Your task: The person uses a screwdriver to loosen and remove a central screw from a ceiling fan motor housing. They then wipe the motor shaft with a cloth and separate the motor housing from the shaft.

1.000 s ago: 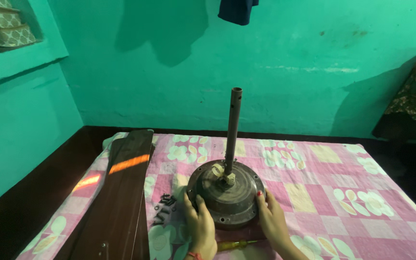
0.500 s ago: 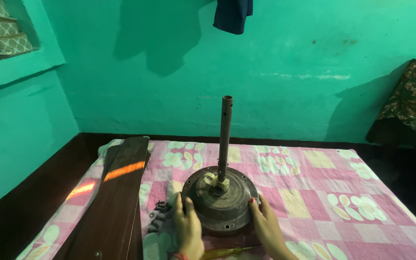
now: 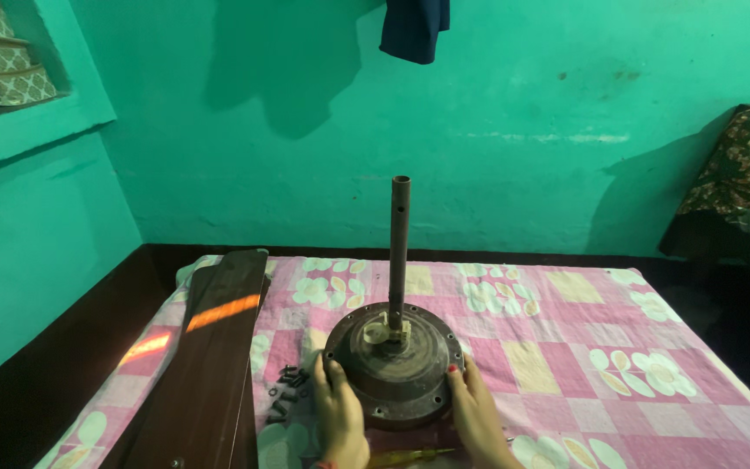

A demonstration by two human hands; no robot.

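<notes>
Fan motor [image 3: 395,365] gripped by left hand [image 3: 340,417] and right hand [image 3: 477,415], one each side

Things around, on the cloth and by the walls

A pink patterned cloth [image 3: 566,347] covers the floor. Dark brown blades [image 3: 206,365] lie on its left side, with small black screws [image 3: 284,391] just beside them. A yellow screwdriver [image 3: 414,454] lies at the near edge. A dark garment [image 3: 414,28] hangs on the green wall [image 3: 523,130]. A patterned cushion [image 3: 744,165] is at right.
</notes>
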